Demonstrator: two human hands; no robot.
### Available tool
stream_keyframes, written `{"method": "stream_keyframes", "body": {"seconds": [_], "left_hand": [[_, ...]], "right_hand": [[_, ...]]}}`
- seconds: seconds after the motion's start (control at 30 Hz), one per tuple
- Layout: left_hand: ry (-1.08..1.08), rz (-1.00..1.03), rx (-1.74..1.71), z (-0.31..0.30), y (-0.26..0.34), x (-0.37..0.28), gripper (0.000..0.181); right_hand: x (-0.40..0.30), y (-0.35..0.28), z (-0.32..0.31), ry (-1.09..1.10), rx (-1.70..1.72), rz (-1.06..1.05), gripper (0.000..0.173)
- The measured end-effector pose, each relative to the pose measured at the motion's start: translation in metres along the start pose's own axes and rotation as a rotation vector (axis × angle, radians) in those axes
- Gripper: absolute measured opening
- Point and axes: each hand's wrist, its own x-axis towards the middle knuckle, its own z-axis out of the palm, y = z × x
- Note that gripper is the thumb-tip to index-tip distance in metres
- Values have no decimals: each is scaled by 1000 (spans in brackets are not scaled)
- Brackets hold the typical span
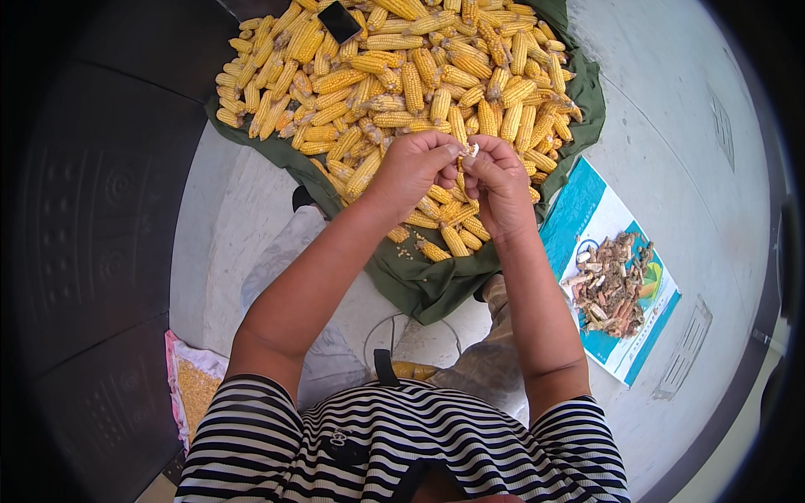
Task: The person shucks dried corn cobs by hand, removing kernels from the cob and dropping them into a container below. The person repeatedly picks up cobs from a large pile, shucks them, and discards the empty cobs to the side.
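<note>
Both hands meet above the pile of yellow corn ears (409,88), pinching a small whitish piece of corn cob (469,150) between them. My left hand (418,166) holds it from the left with thumb and forefinger. From the right, my right hand (500,179) grips it the same way, thumb on the near side. Fingertips cover much of the piece, and a few kernels seem to cling to it. Beneath the hands the ears lie heaped on a dark green cloth (434,289), with loose kernels (405,250) near its front edge.
A black phone (339,22) rests on the far ears. On the right, a blue and white printed sack (569,195) bears a heap of cob pieces and debris (613,286). A bag of kernels (195,383) stands at lower left, near a dark panelled surface (94,188).
</note>
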Motion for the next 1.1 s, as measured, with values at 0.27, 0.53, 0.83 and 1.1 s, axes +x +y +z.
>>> {"method": "stream_keyframes", "body": {"seconds": [0.27, 0.53, 0.83, 1.1], "left_hand": [[13, -115, -219, -5, 2, 0, 8], [3, -60, 47, 1, -7, -3, 10], [-59, -83, 83, 0, -3, -4, 8], [92, -48, -99, 9, -27, -5, 9]], "right_hand": [[0, -5, 1, 42, -18, 57, 25], [-4, 0, 3, 49, -34, 55, 24], [-6, -3, 1, 96, 34, 95, 21], [-12, 15, 6, 220, 53, 17, 19]]}}
